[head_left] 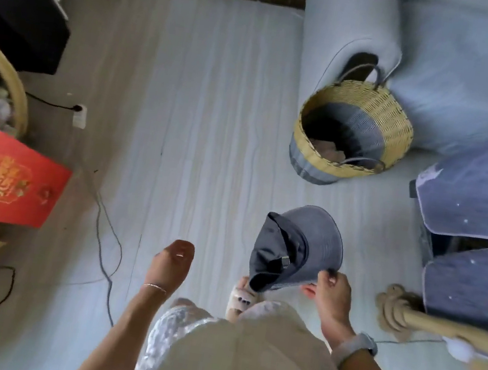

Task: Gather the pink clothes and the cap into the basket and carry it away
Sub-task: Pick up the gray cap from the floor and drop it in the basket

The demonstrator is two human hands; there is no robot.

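Note:
A dark grey cap (pixel 296 246) hangs above the floor, pinched at its brim by my right hand (pixel 332 296). My left hand (pixel 172 264) hovers to the left of the cap with its fingers curled and nothing in it. The woven yellow-and-grey basket (pixel 381 123) stands on the floor ahead of me to the right, against the sofa. Something pinkish (pixel 328 150) lies at the bottom of the basket. The rest of its inside is dark.
A light grey sofa (pixel 474 76) fills the upper right, with dark blue star-patterned cushions (pixel 481 201) at its front. A red box (pixel 6 178) sits at the left. Cables (pixel 109 228) trail across the floor, near a white power strip (pixel 79 116).

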